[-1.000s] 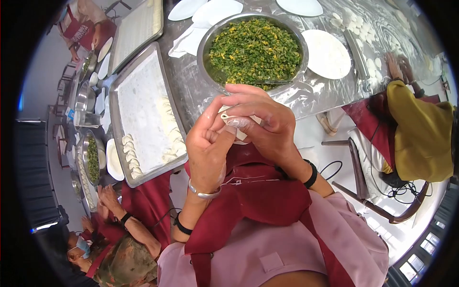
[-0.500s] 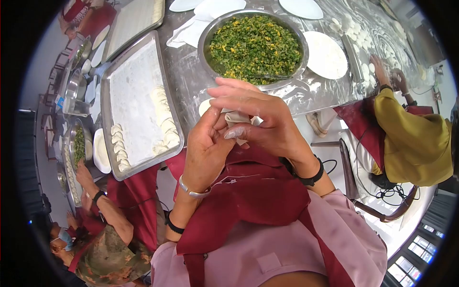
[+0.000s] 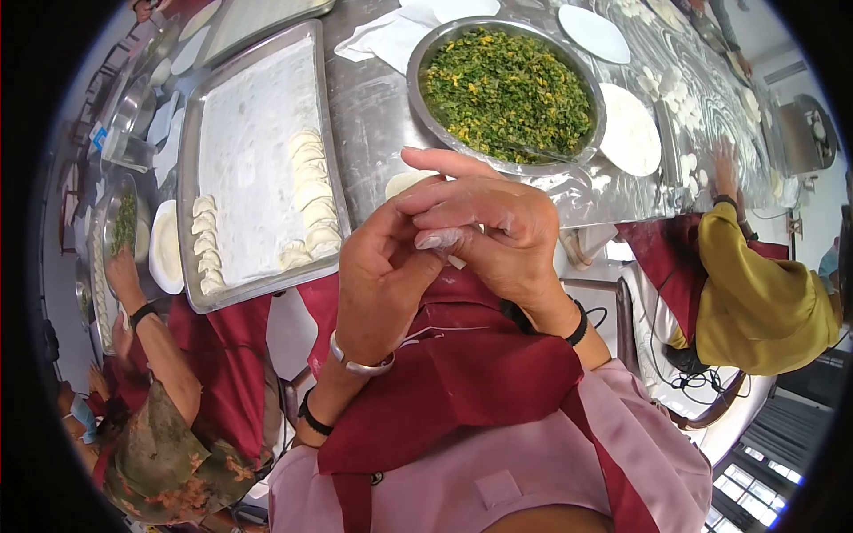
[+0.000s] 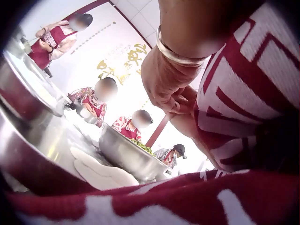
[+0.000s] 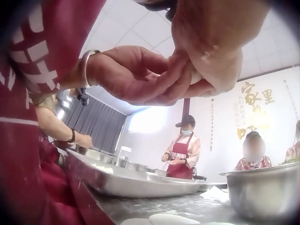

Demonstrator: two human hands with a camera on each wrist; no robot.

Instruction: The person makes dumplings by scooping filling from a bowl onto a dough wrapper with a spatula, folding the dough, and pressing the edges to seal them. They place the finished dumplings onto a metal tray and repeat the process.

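Note:
My left hand (image 3: 380,266) and right hand (image 3: 506,235) meet in front of the apron, thumbs and fingertips together. Between them they pinch a dumpling (image 5: 196,76), a pale bit of which peeks out in the right wrist view; the rest is hidden by fingers. White flour coats the right thumb. Just beyond the fingers, a round dough wrapper (image 3: 407,183) lies at the table's near edge. Farther on stands a steel bowl (image 3: 418,93) full of chopped green and yellow filling (image 3: 506,93). In the left wrist view, wrappers (image 4: 101,171) lie in front of that bowl.
Left of the hands, a metal tray (image 3: 249,133) holds rows of finished dumplings (image 3: 313,191). A white plate (image 3: 629,133) sits right of the bowl, near a floured area with dough pieces (image 3: 675,102). People in aprons work on both sides, one in a mustard top (image 3: 755,284).
The head view has shifted, so the bowl sits farther right. My fingers have closed in over the dumpling, whose folded dough showed between them earlier. The neighbour's hand at left has reached into a filling bowl.

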